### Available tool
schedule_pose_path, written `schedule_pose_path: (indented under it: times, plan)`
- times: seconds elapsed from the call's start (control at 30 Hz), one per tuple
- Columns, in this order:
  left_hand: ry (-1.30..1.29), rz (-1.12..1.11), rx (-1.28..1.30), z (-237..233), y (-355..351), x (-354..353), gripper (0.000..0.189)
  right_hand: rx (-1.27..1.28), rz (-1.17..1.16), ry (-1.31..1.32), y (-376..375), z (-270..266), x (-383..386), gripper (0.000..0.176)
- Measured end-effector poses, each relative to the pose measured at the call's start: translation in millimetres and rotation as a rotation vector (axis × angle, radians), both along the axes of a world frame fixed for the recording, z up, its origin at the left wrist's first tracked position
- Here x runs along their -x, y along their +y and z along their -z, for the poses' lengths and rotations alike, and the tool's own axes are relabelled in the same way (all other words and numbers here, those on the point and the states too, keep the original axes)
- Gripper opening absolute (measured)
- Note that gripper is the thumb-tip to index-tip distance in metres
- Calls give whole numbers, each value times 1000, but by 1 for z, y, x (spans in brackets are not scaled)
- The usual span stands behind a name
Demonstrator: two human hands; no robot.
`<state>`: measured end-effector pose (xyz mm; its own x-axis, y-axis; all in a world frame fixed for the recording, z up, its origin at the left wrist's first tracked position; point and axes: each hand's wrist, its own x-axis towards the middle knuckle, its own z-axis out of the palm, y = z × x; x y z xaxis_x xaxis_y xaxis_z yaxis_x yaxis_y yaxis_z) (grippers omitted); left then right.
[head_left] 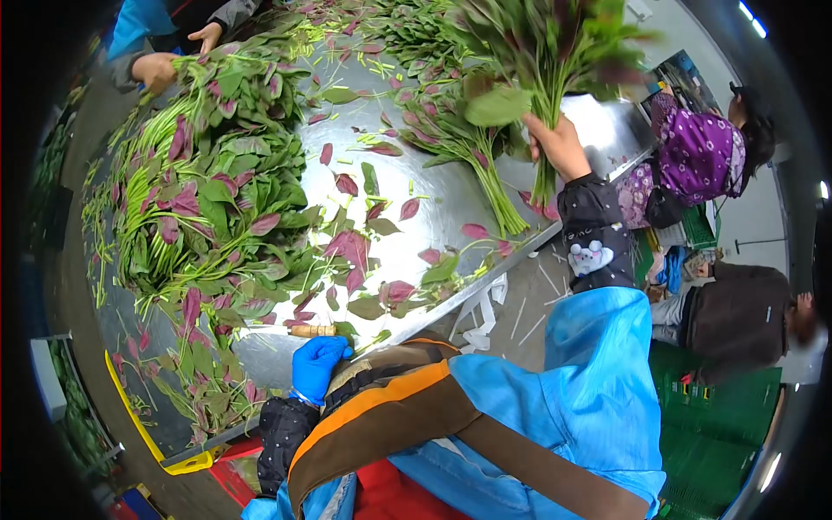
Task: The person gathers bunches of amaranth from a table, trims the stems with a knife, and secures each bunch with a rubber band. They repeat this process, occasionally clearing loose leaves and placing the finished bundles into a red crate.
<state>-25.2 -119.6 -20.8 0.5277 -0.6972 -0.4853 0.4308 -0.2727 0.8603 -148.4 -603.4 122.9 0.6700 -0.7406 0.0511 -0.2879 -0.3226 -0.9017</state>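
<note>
At the counter's near edge, right-hand end: the right hand [559,147], bare, is clamped round the stems of an amaranth bunch [546,78]. The bunch is lifted clear of the steel counter [416,199], leaves up and cut ends hanging below the fist, just over the edge.

Left hand [319,364], in a blue glove, is curled at the near edge towards the left corner. A knife [312,330] with a wooden handle lies just beside its fingertips. Cannot tell whether the fingers grip the handle or only rest against it.

On the counter:
- A large amaranth heap [208,191] covers the left half.
- A smaller laid bunch [472,147] lies near the raised one, stems pointing at the near edge.
- Loose leaves [351,247] are scattered between them.

A co-worker's hands [158,69] work at the heap from the far side. A person in purple [702,156] stands off the right end.

Risks, as judged:
- The grip sits low on the stems and the leaf mass above is heavy. Outer stalks could slide out and drop past the edge to the floor [520,312].
- The knife lies close to the near edge beside the gloved fingers. A nudge could tip it off or draw the blade across the glove.
- Loose leaves on wet-looking steel near the edge may be swept off by the sleeve.
</note>
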Motion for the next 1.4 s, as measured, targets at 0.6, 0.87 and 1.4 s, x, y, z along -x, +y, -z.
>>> schedule_pose_path:
  times: [0.6, 0.87, 1.4]
  plan:
    - [-147, 270, -138, 9, -6, 5, 21, -26, -304, 25, 128, 133, -44, 4]
    - [-873, 265, -250, 21, 112, -22, 20, 474, -1030, 216, 349, 147, -115, 38]
    - [-1210, -253, -1526, 21, 445, -311, 50, 323, -840, 529, 323, 132, -75, 32]
